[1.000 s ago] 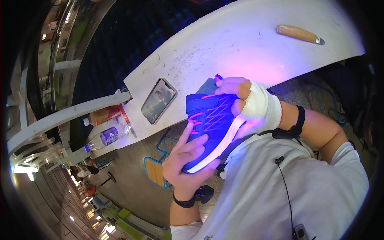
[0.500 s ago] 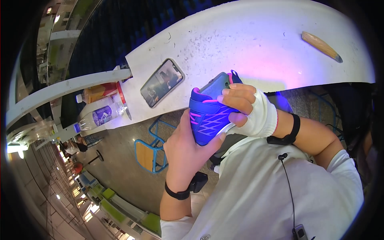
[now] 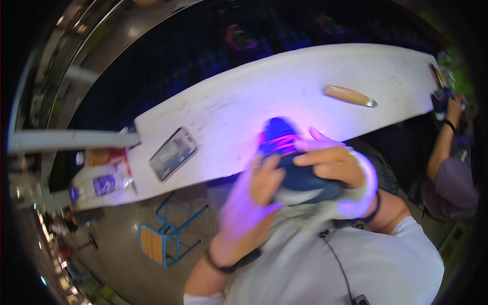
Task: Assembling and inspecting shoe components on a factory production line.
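A blue shoe (image 3: 300, 178) with pink laces is in front of me at the near edge of the table, its toe pointing away. A dark shape fills its near part, and blur hides the details. On its left side lies my left hand (image 3: 249, 203), smeared by motion, fingers bent against the shoe. My right hand (image 3: 338, 165), in a white wrap over palm and wrist, curls over the right side with its fingertips on the upper. Violet light falls on the shoe and both hands.
A phone (image 3: 173, 154) lies left on the white table (image 3: 229, 112), a wooden-handled tool (image 3: 349, 95) far right. Two bottles, one clear (image 3: 104, 186) and one orange (image 3: 103, 157), lie at the left end. A stool (image 3: 162, 239) stands below; another person's hand (image 3: 454, 108) is at far right.
The shoe has turned from showing its strap and patterned side to toe away with its laces up. Both hands have shifted their hold, and my view has swung to the right.
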